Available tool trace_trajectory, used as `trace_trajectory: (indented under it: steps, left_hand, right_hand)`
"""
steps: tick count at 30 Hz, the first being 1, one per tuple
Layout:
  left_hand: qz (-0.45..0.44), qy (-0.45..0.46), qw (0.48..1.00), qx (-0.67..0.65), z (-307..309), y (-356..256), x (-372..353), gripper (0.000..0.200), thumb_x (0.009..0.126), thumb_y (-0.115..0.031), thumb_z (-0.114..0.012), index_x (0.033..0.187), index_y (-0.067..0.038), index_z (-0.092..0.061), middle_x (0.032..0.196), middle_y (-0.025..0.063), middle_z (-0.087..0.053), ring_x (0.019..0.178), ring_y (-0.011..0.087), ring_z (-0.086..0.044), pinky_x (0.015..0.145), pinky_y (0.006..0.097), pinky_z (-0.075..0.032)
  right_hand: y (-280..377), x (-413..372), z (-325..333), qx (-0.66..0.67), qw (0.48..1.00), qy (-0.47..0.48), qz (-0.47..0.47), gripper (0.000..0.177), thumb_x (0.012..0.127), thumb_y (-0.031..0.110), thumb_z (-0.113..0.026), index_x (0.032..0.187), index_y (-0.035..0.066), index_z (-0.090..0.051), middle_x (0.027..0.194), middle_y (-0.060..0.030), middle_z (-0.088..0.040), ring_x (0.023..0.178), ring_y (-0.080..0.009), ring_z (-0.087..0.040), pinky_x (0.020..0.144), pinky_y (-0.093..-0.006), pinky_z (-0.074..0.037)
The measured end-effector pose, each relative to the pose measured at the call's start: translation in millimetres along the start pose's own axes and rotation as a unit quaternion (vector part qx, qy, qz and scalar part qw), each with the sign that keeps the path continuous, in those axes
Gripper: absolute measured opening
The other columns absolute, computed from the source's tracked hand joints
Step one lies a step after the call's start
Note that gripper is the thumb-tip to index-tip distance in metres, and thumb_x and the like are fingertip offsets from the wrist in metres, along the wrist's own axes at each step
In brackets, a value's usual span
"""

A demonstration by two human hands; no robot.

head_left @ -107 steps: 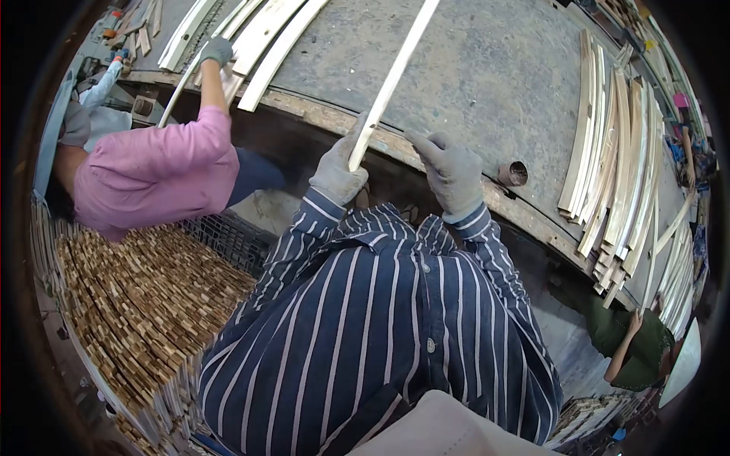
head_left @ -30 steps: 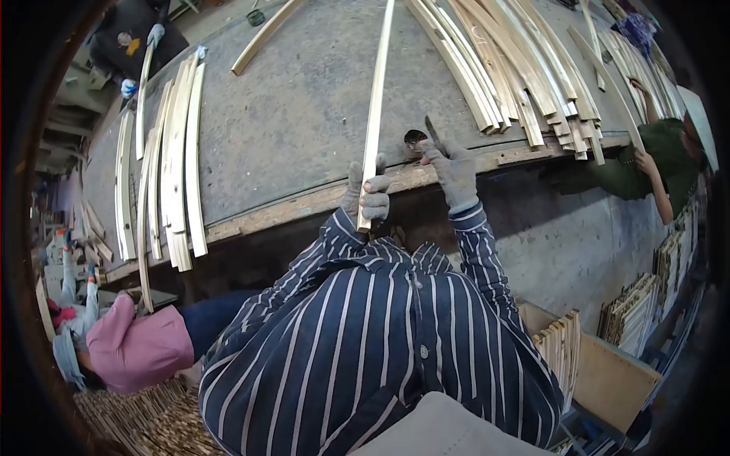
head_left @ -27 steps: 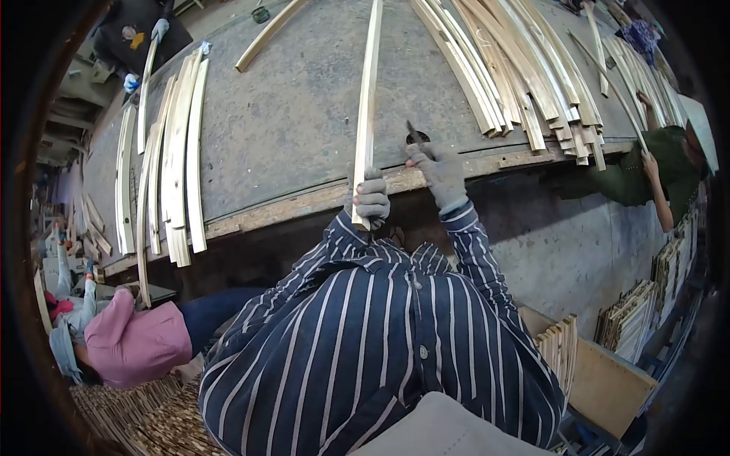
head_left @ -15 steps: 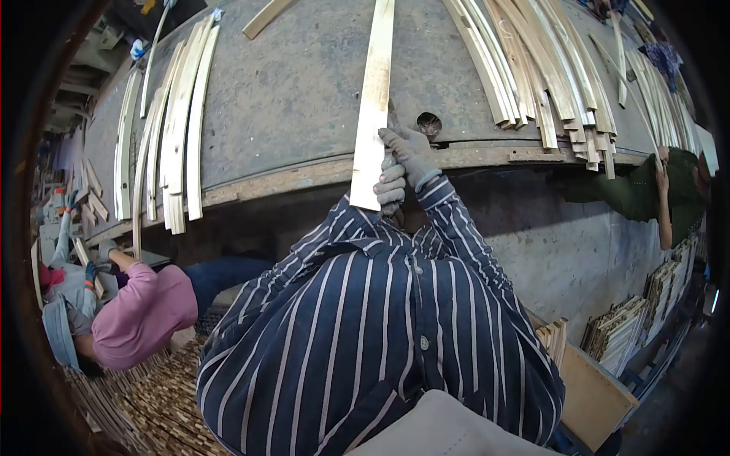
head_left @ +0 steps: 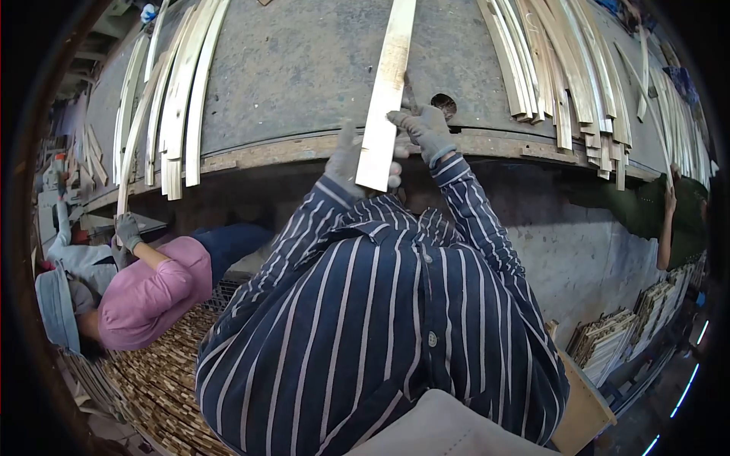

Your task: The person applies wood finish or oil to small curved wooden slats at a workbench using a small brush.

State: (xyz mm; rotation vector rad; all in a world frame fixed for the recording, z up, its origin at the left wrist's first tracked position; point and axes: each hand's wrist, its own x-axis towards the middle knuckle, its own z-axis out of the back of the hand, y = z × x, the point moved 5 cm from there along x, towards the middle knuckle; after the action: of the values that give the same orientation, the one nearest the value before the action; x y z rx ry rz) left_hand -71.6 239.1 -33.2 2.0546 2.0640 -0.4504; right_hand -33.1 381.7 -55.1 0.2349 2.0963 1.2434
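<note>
A long pale wooden strip [head_left: 384,102] runs from the table toward my body, its near end over the table edge. My right hand [head_left: 427,135], in a grey glove, closes on the strip's right edge, with the thumb or a finger on top. A dark narrow piece [head_left: 408,95] shows beside the strip above this hand; its kind I cannot make out. My left hand [head_left: 344,161], also gloved and slightly blurred, lies round the near end from below. Its fingertips show past the right edge, while its palm is hidden by the wood.
The grey worktable [head_left: 296,83] has a wooden front edge and a round hole [head_left: 443,105]. Wooden strips lie in groups at left [head_left: 179,106] and right [head_left: 563,68]. A person in pink [head_left: 163,292] handles a strip at left; a person in green [head_left: 646,213] stands at right.
My left hand has shifted to the strip's left side, its thumb side now showing. The view has shifted a little. At left, the person in pink has a gloved hand on a strip's end.
</note>
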Motion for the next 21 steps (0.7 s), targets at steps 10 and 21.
trace_trajectory:
  steps: [10, 21]
  left_hand:
    - [-0.180, -0.224, 0.882, 0.374, 48.9, -47.2, 21.5, 0.038, 0.070, 0.006, -0.065, 0.107, 0.006, -0.054, 0.084, 0.0124, -0.063, 0.061, 0.0173, -0.062, 0.051, 0.0278, -0.053]
    - [-0.190, -0.250, 0.833, 0.456, 43.1, -30.5, 76.1, 0.045, 0.076, 0.002, -0.071, 0.116, 0.002, -0.053, 0.078, 0.0073, -0.063, 0.055, 0.0137, -0.059, 0.048, 0.0254, -0.052]
  right_hand:
    - [116.1, 7.4, 92.1, -0.821, 0.557, 0.009, 0.126, 0.016, 0.086, 0.028, -0.061, 0.087, 0.017, -0.072, 0.084, -0.0106, -0.069, 0.083, -0.0316, -0.067, 0.072, -0.0426, -0.052]
    - [123.0, 34.8, 46.9, -0.862, 0.470, 0.089, 0.167, 0.015, 0.081, 0.018, -0.061, 0.083, 0.010, -0.073, 0.087, -0.0148, -0.070, 0.083, -0.0322, -0.068, 0.068, -0.0419, -0.055]
